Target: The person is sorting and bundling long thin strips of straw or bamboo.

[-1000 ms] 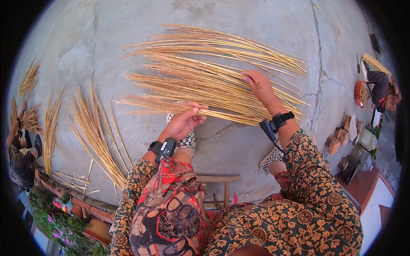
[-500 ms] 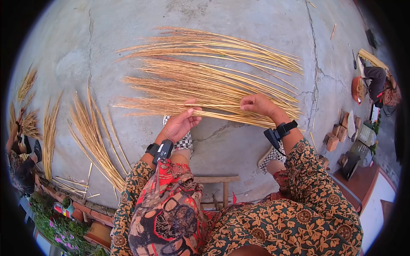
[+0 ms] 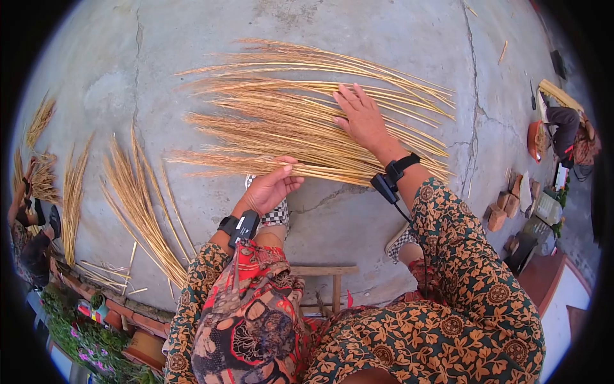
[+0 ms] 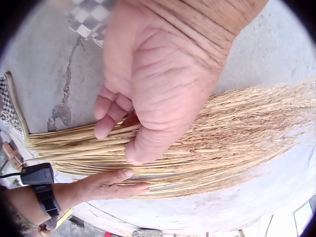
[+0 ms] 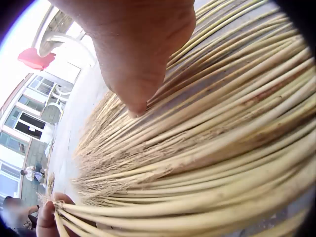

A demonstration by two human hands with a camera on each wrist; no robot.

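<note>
In the head view, the pile [image 3: 281,131] of long stalks lies on the concrete floor [image 3: 348,224] before the person, feathery heads to the left, bare stems to the right. The left hand [image 3: 268,189], palm up, pinches a few held stalks [image 3: 332,173] between thumb and fingers at the pile's near edge. The right hand [image 3: 368,125] reaches over the pile's far side with its grip spread, fingers straight and thumb apart. The step in hand looks like picking through the stalks; a next move on them would call for the right fingertips to settle on a few stems, while the left pinch keeps its own from slipping. Half a second ago the right hand was lower and nearer, its fingertips drawn together at a stem running to the left hand; now it is farther out and opened. The left hand has hardly moved.

In the left wrist view, the held stalks pass between the left thumb and curled fingers. The right hand stretches along the stems beyond; whether it presses on them, I cannot tell.

In the right wrist view, the right hand hangs close above the stems, most of its fingers hidden. Below, the left hand's fingertips close around thin stems.
</note>
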